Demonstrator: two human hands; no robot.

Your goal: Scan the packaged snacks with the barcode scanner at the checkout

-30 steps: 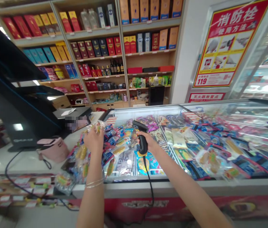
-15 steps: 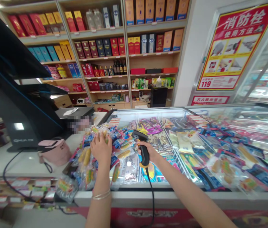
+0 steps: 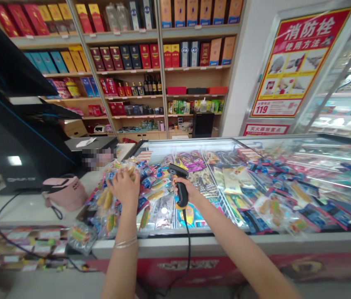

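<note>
Left hand [image 3: 126,187]: pressed on snack packets [image 3: 116,199] piled on the freezer lid [image 3: 225,199].
Right hand [image 3: 185,192]: gripping black barcode scanner [image 3: 179,187], cable hanging down.
Left: pink pouch [image 3: 65,193], checkout terminal [image 3: 16,137].

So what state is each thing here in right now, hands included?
left hand, fingers down on the snack packets; a grasp cannot be told
right hand, closed round the scanner
scanner, held upright, cable hanging down
snack packets, heaped loosely
freezer, glass top appears shut
pink pouch, lying on the counter
</note>
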